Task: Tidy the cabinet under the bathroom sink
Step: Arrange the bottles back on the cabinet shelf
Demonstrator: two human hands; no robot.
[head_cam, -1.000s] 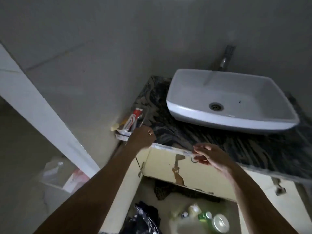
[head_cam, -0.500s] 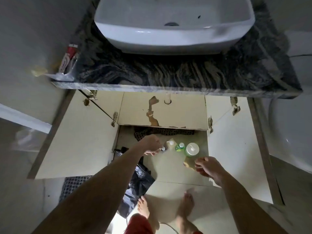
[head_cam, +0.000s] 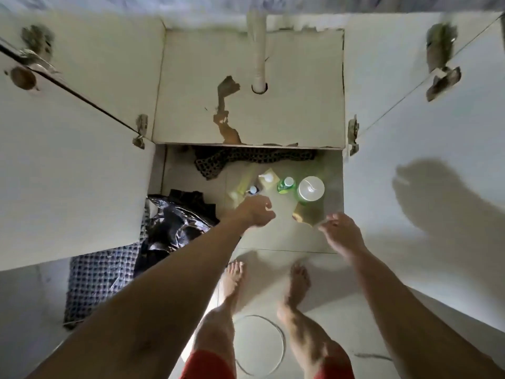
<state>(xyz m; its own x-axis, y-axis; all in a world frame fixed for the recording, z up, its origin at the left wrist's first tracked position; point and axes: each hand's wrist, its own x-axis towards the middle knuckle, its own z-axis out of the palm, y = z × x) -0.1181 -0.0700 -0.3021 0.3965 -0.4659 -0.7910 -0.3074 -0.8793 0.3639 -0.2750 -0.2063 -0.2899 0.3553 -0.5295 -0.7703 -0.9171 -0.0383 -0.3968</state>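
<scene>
I look down into the open cabinet (head_cam: 246,119) under the sink. On its floor stand a small white-capped bottle (head_cam: 252,190), a yellowish pump bottle (head_cam: 267,177), a green bottle (head_cam: 287,184) and a large white-lidded container (head_cam: 311,189). My left hand (head_cam: 255,210) reaches toward the small bottle, fingers curled, nothing visibly held. My right hand (head_cam: 343,232) hovers to the right, fingers apart and empty, beside a yellowish object (head_cam: 303,216).
A black plastic bag (head_cam: 175,220) lies at the cabinet's left front, over a checked cloth (head_cam: 101,280). A dark patterned cloth (head_cam: 246,158) sits at the back. Both doors (head_cam: 76,187) stand open. A white drain pipe (head_cam: 258,56) comes down. My bare feet (head_cam: 297,280) stand on the floor.
The view dropped from the sink counter down to the cabinet floor. Both hands came down from the counter edge toward the bottles.
</scene>
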